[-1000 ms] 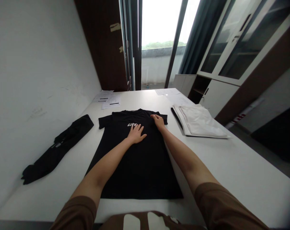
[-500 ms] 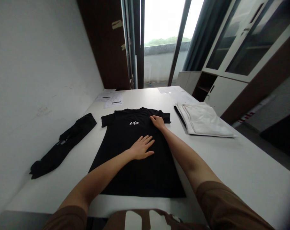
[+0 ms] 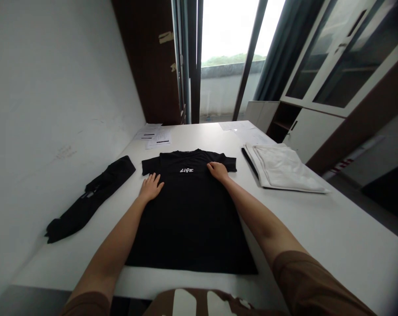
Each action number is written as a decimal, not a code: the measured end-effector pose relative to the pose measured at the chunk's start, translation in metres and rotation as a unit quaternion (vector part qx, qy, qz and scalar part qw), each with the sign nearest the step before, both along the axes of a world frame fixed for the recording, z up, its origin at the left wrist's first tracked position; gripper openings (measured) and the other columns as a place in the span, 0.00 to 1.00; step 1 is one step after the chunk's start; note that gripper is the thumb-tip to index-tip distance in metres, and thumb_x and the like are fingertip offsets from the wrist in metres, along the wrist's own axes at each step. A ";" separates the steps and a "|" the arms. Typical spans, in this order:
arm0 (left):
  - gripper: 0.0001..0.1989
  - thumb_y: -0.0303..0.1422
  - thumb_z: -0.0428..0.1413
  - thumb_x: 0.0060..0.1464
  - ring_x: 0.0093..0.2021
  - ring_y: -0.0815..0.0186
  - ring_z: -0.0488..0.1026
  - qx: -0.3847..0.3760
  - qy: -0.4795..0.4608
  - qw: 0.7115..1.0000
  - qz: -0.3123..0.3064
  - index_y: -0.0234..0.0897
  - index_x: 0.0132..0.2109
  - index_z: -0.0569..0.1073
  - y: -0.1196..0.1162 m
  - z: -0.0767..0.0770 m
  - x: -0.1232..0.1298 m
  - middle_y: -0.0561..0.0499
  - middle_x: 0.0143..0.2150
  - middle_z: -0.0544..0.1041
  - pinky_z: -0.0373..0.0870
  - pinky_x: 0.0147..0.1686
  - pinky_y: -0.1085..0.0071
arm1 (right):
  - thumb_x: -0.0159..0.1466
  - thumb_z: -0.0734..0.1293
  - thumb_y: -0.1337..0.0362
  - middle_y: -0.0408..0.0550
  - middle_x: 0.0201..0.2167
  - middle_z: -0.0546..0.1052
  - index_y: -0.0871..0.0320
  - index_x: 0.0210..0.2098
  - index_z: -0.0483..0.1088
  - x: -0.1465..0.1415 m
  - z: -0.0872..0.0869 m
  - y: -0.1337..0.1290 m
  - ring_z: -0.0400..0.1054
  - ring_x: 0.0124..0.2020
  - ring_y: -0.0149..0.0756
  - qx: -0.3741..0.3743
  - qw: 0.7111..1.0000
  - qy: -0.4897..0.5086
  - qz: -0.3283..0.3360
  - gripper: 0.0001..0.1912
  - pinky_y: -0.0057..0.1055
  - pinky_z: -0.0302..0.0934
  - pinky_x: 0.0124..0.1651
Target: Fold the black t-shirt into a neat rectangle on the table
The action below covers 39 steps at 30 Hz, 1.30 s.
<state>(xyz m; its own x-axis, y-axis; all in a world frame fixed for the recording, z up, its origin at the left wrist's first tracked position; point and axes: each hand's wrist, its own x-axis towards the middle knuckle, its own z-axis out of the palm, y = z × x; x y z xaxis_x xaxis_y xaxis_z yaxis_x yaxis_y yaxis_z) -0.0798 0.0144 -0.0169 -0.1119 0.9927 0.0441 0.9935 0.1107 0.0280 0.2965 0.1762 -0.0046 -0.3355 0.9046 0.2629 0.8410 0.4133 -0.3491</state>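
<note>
A black T-shirt (image 3: 192, 219) lies spread flat, its collar at the far end and its hem towards me; small white lettering (image 3: 186, 170) shows on its upper part. My left hand (image 3: 150, 188) rests open on the shirt's left edge, just below the left sleeve, fingers stretched out. Near the right sleeve, my right hand (image 3: 218, 171) is closed on the cloth with its fingers bent and together; the fingertips are partly hidden.
The white table (image 3: 291, 228) carries a rolled or folded black garment (image 3: 90, 197) at the left by the wall. Folded white cloth (image 3: 281, 164) lies in a stack at the right. Paper sheets (image 3: 159, 138) lie at the far left. A glass-door cabinet (image 3: 330, 66) stands at the back right.
My left hand has moved left from the middle of the shirt to its left edge below the sleeve. The right hand stays near the right sleeve. The view has shifted slightly.
</note>
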 end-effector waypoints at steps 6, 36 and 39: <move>0.34 0.52 0.37 0.70 0.75 0.49 0.47 0.025 -0.007 1.000 0.003 0.38 0.74 0.56 -0.001 -0.005 -0.001 0.41 0.76 0.52 0.47 0.69 0.49 | 0.73 0.59 0.47 0.55 0.71 0.60 0.54 0.67 0.64 -0.024 0.005 -0.012 0.50 0.72 0.49 -0.016 0.993 -0.091 0.068 0.29 0.50 0.43 0.71; 0.33 0.51 0.39 0.69 0.75 0.50 0.47 0.031 -0.018 0.999 0.002 0.38 0.73 0.57 -0.001 -0.009 -0.004 0.41 0.76 0.52 0.47 0.69 0.49 | 0.72 0.49 0.39 0.54 0.76 0.44 0.55 0.74 0.49 -0.004 -0.010 -0.006 0.35 0.76 0.48 -0.073 0.987 -0.135 0.041 0.39 0.52 0.33 0.73; 0.33 0.51 0.39 0.69 0.75 0.51 0.47 0.030 -0.017 0.999 0.004 0.38 0.73 0.57 -0.001 -0.009 -0.004 0.41 0.76 0.52 0.47 0.70 0.50 | 0.72 0.49 0.40 0.54 0.76 0.44 0.55 0.74 0.49 -0.012 -0.005 -0.027 0.34 0.76 0.47 -0.059 0.987 -0.133 0.066 0.39 0.52 0.33 0.73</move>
